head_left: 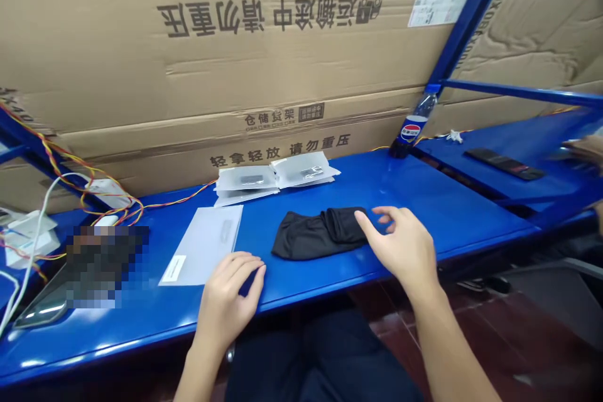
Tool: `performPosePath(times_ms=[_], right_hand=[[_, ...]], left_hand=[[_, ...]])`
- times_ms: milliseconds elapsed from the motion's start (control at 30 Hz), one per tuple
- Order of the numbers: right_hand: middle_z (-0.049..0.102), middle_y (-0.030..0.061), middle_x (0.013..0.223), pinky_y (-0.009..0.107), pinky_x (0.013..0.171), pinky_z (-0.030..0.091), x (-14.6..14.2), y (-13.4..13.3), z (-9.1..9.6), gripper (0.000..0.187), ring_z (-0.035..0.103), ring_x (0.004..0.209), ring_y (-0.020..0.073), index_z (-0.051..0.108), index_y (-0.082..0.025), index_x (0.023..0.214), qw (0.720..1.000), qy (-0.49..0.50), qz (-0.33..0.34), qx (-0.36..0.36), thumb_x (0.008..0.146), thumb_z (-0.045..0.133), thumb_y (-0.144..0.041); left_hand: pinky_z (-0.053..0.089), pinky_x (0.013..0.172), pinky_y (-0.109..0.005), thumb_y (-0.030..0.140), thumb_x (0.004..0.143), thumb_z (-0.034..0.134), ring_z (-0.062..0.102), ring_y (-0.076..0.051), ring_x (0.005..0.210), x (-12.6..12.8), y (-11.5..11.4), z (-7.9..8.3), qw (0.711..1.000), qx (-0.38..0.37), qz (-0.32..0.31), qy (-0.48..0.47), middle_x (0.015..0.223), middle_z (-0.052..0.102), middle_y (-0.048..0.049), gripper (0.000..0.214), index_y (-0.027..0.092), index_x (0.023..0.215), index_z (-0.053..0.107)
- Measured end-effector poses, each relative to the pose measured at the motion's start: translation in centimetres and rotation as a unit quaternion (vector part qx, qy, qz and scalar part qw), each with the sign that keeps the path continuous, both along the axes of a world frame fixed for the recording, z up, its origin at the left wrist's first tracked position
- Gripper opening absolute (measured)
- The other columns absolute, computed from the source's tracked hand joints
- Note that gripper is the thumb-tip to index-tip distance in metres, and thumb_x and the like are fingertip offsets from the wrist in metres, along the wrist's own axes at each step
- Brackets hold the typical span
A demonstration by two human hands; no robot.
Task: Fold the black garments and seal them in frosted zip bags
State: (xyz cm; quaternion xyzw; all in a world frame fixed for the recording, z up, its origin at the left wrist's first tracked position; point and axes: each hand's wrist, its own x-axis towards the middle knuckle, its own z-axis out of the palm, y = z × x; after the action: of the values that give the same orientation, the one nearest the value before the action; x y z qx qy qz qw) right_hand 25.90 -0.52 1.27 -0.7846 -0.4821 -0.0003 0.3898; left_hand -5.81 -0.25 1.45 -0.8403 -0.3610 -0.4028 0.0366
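A folded piece of black cloth (299,235) lies on the blue metal table, its right end doubled over; what kind of garment or cover it is I cannot tell. My right hand (405,245) is at that folded end, thumb overlapping the cloth's edge, fingers bent and apart from the thumb, gripping nothing. My left hand (233,295) rests at the table's front edge, loosely curved with a gap between thumb and fingers, and nothing shows in it. Its fingers are beside a flat frosted plastic bag (202,242) with a white label.
Two stacks of frosted bags (247,182) sit against the cardboard (282,88) behind. A cola bottle (412,129) stands at the back right. Left are cables (51,188) and a partly blurred dark device (44,311). Another person's hand (586,149) and a dark flat object (504,163) are far right.
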Motion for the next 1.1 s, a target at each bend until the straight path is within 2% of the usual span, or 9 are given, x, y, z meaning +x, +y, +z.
performPosePath(times_ms=[167, 333, 467, 567, 667, 767, 867, 967, 1100], right_hand=[[0.072, 0.0130, 0.093, 0.046, 0.082, 0.052, 1.8, -0.5, -2.0, 0.042, 0.066, 0.096, 0.0348, 0.066, -0.023, 0.083, 0.998, 0.009, 0.040, -0.047, 0.082, 0.068, -0.065], [0.075, 0.0089, 0.093, 0.038, 0.071, 0.053, 1.3, 0.4, -0.1, 0.039, 0.068, 0.082, 0.0261, 0.065, -0.022, 0.094, 0.978, 0.179, 0.075, 0.076, 0.078, 0.076, -0.056], [0.074, 0.0120, 0.107, 0.040, 0.075, 0.054, -3.0, -0.2, 1.9, 0.026, 0.067, 0.091, 0.0272, 0.070, -0.021, 0.109, 0.979, 0.059, 0.055, 0.186, 0.093, 0.068, -0.040], [0.075, 0.0135, 0.111, 0.048, 0.090, 0.056, -7.5, -1.1, 1.3, 0.022, 0.067, 0.105, 0.0312, 0.073, -0.021, 0.117, 0.961, -0.059, 0.187, 0.197, 0.103, 0.059, -0.030], [0.077, 0.0134, 0.112, 0.049, 0.086, 0.058, -10.5, -1.9, 0.0, 0.023, 0.069, 0.106, 0.0326, 0.075, -0.022, 0.121, 0.925, -0.122, 0.334, 0.136, 0.105, 0.060, -0.032], [0.077, 0.0128, 0.113, 0.050, 0.092, 0.059, -11.0, -2.1, -0.5, 0.025, 0.070, 0.111, 0.0320, 0.074, -0.023, 0.125, 0.923, -0.097, 0.329, 0.172, 0.106, 0.060, -0.032], [0.071, 0.0163, 0.137, 0.060, 0.113, 0.050, -10.0, -1.9, -0.6, 0.044, 0.060, 0.136, 0.0372, 0.064, -0.021, 0.144, 0.929, -0.115, 0.301, 0.184, 0.105, 0.063, -0.041], [0.053, 0.0213, 0.162, 0.072, 0.124, 0.033, -9.2, -1.8, -1.0, 0.081, 0.039, 0.156, 0.0443, 0.046, -0.014, 0.161, 0.919, -0.176, 0.342, 0.084, 0.098, 0.066, -0.062], [0.051, 0.0212, 0.164, 0.074, 0.127, 0.027, -8.4, -2.6, -1.7, 0.102, 0.035, 0.158, 0.0456, 0.039, -0.015, 0.165, 0.906, -0.193, 0.377, 0.015, 0.087, 0.075, -0.071]], left_hand=[[0.062, 0.087, -0.037, 0.018, 0.102, 0.065, 0.074, -0.021, 0.092, -0.1, 0.0, -0.1, 1.000, -0.016, -0.001, -0.007, 0.095, 0.079, -0.0043, 0.008, 0.021, 0.100, 0.072], [0.062, 0.085, -0.036, 0.021, 0.102, 0.064, 0.074, -0.021, 0.090, -0.1, -0.1, 0.1, 1.000, -0.028, 0.002, -0.014, 0.093, 0.079, -0.0045, 0.009, 0.022, 0.098, 0.072], [0.062, 0.085, -0.037, 0.023, 0.102, 0.062, 0.075, -0.022, 0.088, -0.1, -0.2, 0.2, 0.998, -0.051, 0.012, -0.023, 0.092, 0.079, -0.0051, 0.012, 0.021, 0.096, 0.073], [0.063, 0.084, -0.037, 0.022, 0.102, 0.062, 0.075, -0.022, 0.087, 0.0, -0.3, 0.2, 0.998, -0.059, 0.017, -0.027, 0.092, 0.079, -0.0050, 0.014, 0.022, 0.094, 0.074], [0.063, 0.086, -0.037, 0.021, 0.102, 0.063, 0.075, -0.022, 0.089, 0.0, -0.5, 0.2, 0.998, -0.036, 0.020, -0.037, 0.092, 0.080, -0.0044, 0.013, 0.022, 0.095, 0.074], [0.062, 0.092, -0.038, 0.020, 0.101, 0.065, 0.076, -0.023, 0.095, -0.3, -0.4, 0.3, 0.997, -0.001, 0.057, -0.055, 0.095, 0.081, -0.0046, 0.011, 0.022, 0.098, 0.075], [0.062, 0.097, -0.044, 0.028, 0.102, 0.064, 0.075, -0.028, 0.104, -1.0, 0.8, 0.3, 0.987, 0.016, 0.159, -0.035, 0.107, 0.081, -0.0090, 0.014, 0.022, 0.106, 0.076], [0.063, 0.090, -0.051, 0.043, 0.100, 0.065, 0.075, -0.038, 0.109, -1.9, 2.6, 0.0, 0.958, 0.001, 0.282, 0.044, 0.121, 0.077, -0.0189, 0.036, 0.016, 0.121, 0.075], [0.062, 0.068, -0.040, 0.037, 0.101, 0.061, 0.079, -0.035, 0.083, -2.8, 3.7, -0.3, 0.945, -0.039, 0.305, 0.112, 0.104, 0.081, -0.0187, 0.030, 0.015, 0.112, 0.078]])
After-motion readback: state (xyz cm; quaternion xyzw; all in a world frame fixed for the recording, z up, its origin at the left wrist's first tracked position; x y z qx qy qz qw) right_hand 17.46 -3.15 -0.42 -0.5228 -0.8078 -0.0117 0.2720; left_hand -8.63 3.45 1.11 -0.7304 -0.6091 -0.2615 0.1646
